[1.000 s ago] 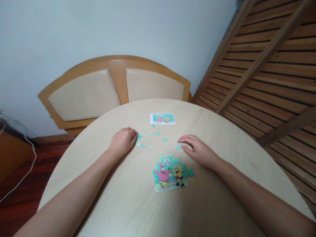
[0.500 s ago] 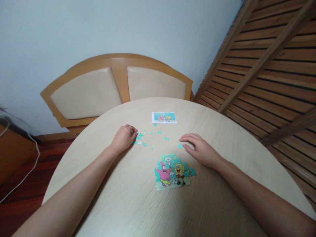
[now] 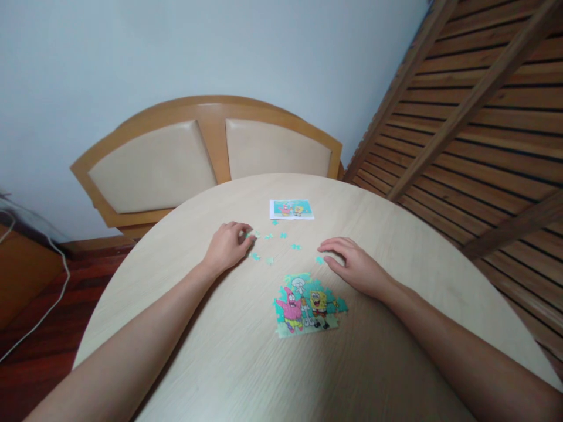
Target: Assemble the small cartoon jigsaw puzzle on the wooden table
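My left hand (image 3: 231, 245) is over the left end of the loose puzzle pieces, covering some of them. Its thumb and forefinger are apart, and I see nothing held between them. On the right, my right hand (image 3: 349, 262) rests with thumb and fingers spread, its fingertips beside a single turquoise puzzle piece (image 3: 319, 259). Several more pieces, such as a turquoise one (image 3: 296, 247) and a pale one (image 3: 270, 261), lie scattered between the hands. Closer to me is a partly joined cartoon jigsaw (image 3: 308, 308) with pink and yellow characters and a stepped right edge.
A small printed picture card (image 3: 292, 209) lies beyond the pieces on the round wooden table (image 3: 211, 363). A padded wooden bench back (image 3: 222, 140) stands behind the table by the wall. To the right is a slatted wooden panel (image 3: 461, 117); a white cable (image 3: 65, 281) hangs at left.
My left hand has shifted slightly right over the loose pieces, and its thumb and forefinger have parted. The right hand is nearly still.
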{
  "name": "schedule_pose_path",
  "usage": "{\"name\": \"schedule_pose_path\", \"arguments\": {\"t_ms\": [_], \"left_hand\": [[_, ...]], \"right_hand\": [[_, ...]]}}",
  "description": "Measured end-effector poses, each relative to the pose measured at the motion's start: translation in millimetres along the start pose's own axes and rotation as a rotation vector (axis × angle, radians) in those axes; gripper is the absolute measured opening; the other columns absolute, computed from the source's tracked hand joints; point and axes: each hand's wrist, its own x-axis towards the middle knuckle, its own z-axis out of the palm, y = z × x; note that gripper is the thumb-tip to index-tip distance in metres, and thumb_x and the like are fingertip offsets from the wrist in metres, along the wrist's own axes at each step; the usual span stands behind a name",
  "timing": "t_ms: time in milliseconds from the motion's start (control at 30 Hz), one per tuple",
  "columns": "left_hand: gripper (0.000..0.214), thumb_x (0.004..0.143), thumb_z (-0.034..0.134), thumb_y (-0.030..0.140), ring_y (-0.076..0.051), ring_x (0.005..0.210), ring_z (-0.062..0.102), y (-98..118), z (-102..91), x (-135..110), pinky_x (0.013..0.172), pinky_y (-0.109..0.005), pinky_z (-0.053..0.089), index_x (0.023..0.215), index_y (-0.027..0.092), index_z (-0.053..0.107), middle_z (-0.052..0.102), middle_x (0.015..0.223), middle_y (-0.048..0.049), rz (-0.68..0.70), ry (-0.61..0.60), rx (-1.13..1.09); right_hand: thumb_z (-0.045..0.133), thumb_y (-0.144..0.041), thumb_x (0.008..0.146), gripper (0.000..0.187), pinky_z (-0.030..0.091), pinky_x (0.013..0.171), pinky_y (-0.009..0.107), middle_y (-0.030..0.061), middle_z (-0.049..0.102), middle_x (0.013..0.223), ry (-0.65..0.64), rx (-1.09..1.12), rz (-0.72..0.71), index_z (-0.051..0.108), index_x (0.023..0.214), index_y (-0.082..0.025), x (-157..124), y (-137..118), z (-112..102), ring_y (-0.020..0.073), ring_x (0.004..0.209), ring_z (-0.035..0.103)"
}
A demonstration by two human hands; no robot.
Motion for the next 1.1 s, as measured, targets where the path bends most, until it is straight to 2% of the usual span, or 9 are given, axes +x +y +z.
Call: {"name": "schedule_pose_path", "arguments": {"t_ms": [133, 333, 533, 600, 700, 800, 933, 1100], "left_hand": [[0.034, 0.094, 0.056, 0.043, -0.031, 0.109, 0.061, 3.4, 7.3, -0.7, 0.1, -0.05, 0.046, 0.111, 0.02, 0.073, 0.068, 0.116, -0.0126, 0.055, -0.009, 0.034], [0.023, 0.093, 0.058, 0.033, -0.029, 0.104, 0.062, 3.6, 12.3, 1.0, 0.098, -0.046, 0.048, 0.104, 0.019, 0.072, 0.07, 0.11, -0.0102, 0.079, -0.015, 0.007], [0.027, 0.094, 0.059, 0.041, -0.03, 0.107, 0.061, 8.0, 14.3, 1.1, 0.1, -0.047, 0.046, 0.107, 0.02, 0.072, 0.069, 0.111, -0.0104, 0.087, -0.008, -0.017], [0.024, 0.094, 0.059, 0.039, -0.029, 0.104, 0.061, 8.0, 15.2, 1.2, 0.099, -0.048, 0.046, 0.102, 0.02, 0.072, 0.069, 0.109, -0.01, 0.08, -0.006, -0.033], [0.02, 0.093, 0.061, 0.036, -0.028, 0.101, 0.062, 6.2, 17.0, 2.2, 0.097, -0.046, 0.046, 0.098, 0.02, 0.071, 0.07, 0.107, -0.0097, 0.075, -0.007, -0.069], [0.017, 0.091, 0.062, 0.034, -0.026, 0.098, 0.063, 4.0, 18.5, 3.4, 0.094, -0.044, 0.047, 0.097, 0.019, 0.07, 0.07, 0.105, -0.0091, 0.079, -0.008, -0.113], [0.016, 0.09, 0.063, 0.03, -0.025, 0.095, 0.063, 3.8, 18.7, 3.0, 0.091, -0.042, 0.048, 0.099, 0.019, 0.069, 0.072, 0.101, -0.0083, 0.091, -0.011, -0.175], [0.015, 0.09, 0.062, 0.027, -0.024, 0.094, 0.064, 6.6, 18.4, 1.7, 0.087, -0.038, 0.048, 0.1, 0.019, 0.07, 0.072, 0.099, -0.0079, 0.102, -0.02, -0.262]], "right_hand": [[0.056, -0.025, 0.094, 0.02, 0.05, 0.1, 0.05, 0.009, 0.071, 0.112, -0.006, -0.002, 0.006, 0.071, 0.108, -0.024, 0.5, -1.2, -0.4, 0.0267, 0.109, 0.064], [0.056, -0.023, 0.094, 0.019, 0.05, 0.1, 0.05, 0.0094, 0.071, 0.112, -0.011, -0.02, -0.012, 0.069, 0.108, -0.023, 1.0, -1.1, 0.5, 0.0261, 0.109, 0.064], [0.058, -0.025, 0.094, 0.02, 0.049, 0.1, 0.049, 0.0104, 0.069, 0.115, -0.008, -0.042, -0.079, 0.069, 0.111, -0.022, 2.9, -13.0, -0.9, 0.0264, 0.111, 0.062], [0.061, -0.03, 0.095, 0.023, 0.048, 0.102, 0.048, 0.0112, 0.068, 0.119, -0.068, -0.02, -0.147, 0.069, 0.115, -0.022, 2.6, -23.7, -4.0, 0.0263, 0.114, 0.06], [0.066, -0.042, 0.093, 0.036, 0.045, 0.105, 0.049, 0.0126, 0.066, 0.125, -0.235, 0.032, -0.273, 0.069, 0.121, -0.022, 0.4, -41.3, -8.6, 0.0283, 0.121, 0.056], [0.071, -0.053, 0.087, 0.051, 0.041, 0.108, 0.052, 0.0133, 0.063, 0.131, -0.336, 0.045, -0.32, 0.068, 0.128, -0.023, -2.6, -52.8, -9.8, 0.0314, 0.125, 0.053], [0.073, -0.054, 0.084, 0.055, 0.038, 0.111, 0.053, 0.0126, 0.062, 0.135, -0.38, 0.017, -0.309, 0.068, 0.129, -0.025, -4.8, -52.7, -8.6, 0.0327, 0.129, 0.051], [0.073, -0.052, 0.085, 0.051, 0.038, 0.111, 0.054, 0.0127, 0.061, 0.137, -0.356, -0.054, -0.25, 0.069, 0.129, -0.026, -4.4, -40.4, -11.3, 0.033, 0.131, 0.05]]}}
